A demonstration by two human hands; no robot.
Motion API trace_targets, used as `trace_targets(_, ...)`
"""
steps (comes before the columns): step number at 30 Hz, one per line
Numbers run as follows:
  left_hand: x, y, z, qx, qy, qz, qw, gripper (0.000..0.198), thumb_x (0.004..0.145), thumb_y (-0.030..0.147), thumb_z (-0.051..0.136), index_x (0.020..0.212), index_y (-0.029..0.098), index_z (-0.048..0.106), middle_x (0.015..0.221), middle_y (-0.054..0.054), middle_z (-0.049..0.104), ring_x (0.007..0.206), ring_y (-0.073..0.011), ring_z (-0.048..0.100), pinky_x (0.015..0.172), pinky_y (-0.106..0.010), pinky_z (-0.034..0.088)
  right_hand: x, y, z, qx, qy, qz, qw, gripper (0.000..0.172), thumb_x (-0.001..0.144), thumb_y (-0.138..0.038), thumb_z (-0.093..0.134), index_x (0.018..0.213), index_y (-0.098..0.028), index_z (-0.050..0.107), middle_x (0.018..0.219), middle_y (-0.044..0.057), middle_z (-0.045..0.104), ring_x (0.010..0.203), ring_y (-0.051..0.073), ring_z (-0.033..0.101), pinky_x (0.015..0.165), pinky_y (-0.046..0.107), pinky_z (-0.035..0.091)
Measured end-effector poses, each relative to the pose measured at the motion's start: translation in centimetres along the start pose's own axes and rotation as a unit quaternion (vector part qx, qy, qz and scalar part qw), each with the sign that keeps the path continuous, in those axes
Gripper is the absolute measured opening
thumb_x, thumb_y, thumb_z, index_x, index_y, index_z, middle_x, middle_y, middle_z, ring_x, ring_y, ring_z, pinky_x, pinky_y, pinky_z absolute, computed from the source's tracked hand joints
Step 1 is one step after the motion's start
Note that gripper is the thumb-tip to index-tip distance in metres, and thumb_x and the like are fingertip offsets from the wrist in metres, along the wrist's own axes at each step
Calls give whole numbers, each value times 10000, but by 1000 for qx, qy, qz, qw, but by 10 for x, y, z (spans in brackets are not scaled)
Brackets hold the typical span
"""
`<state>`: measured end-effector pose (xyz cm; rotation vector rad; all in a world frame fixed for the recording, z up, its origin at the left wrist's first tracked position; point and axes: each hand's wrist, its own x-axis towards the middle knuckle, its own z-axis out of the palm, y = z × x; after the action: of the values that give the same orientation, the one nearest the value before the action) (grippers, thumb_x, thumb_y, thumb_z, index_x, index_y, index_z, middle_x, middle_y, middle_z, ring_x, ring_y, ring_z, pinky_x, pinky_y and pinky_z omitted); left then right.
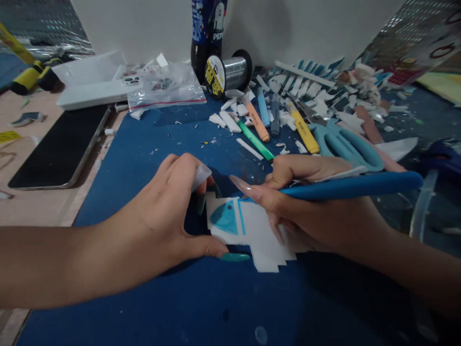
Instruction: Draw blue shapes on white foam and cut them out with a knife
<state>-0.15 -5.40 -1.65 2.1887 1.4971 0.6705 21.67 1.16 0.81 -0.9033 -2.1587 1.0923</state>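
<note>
A cut piece of white paper (pixel 266 240) lies on the blue mat, with a blue fish-head shape (pixel 225 218) and blue lines drawn on it. My left hand (pixel 173 206) curls around the paper's left end, its thumb at the near edge and its fingertips at the far edge. A small translucent white scrap (pixel 201 177) is by its index finger. In my right hand (pixel 306 202) is a blue marker (pixel 353 186), pinched low, with its tip hidden by the fingers near the paper's upper edge. That hand's lower fingers rest on the paper.
Several coloured markers, like the green one (pixel 255 139) and yellow one (pixel 303 129), lie among paper scraps behind my hands. Blue-handled scissors (pixel 347 144) are at right. A wire spool (pixel 230 72), a Pepsi bottle (pixel 208 38) and a zip bag (pixel 165 86) stand behind; a phone (pixel 61 146) lies left.
</note>
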Motion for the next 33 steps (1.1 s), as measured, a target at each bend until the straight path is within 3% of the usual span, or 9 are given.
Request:
trace_targets(9,-1,0,0,6,17,6,1000,566,698,542,794,891,250,349,1010,-22,530,818,-215,492,639,-334,428,1,0,0,-11,1,-21,1000,430,856,-114,615,512,-221,381,459,-31,454,416,99,461,439,274,404)
trace_targets(22,0,-1,1,6,14,4,1000,566,699,511,803,884,253,334,1016,-17,540,844,-229,512,652,-351,448,2,-1,0,-1,3,18,1000,464,848,-123,611,520,-226,300,434,-34,429,390,101,467,395,262,369)
trace_targets(27,0,0,1,14,5,-1,1000,561,705,514,796,888,249,338,1022,-18,537,829,-219,512,649,-350,449,0,-1,0,29,-14,50,998,460,866,-180,627,540,-221,305,418,-47,425,358,85,468,327,237,294)
trace_targets(33,0,1,1,15,6,5,1000,548,715,507,788,897,245,342,1013,-29,531,816,-211,492,644,-352,441,0,6,0,25,-11,-47,999,418,841,-98,597,522,-205,348,453,-55,370,395,62,364,371,229,327)
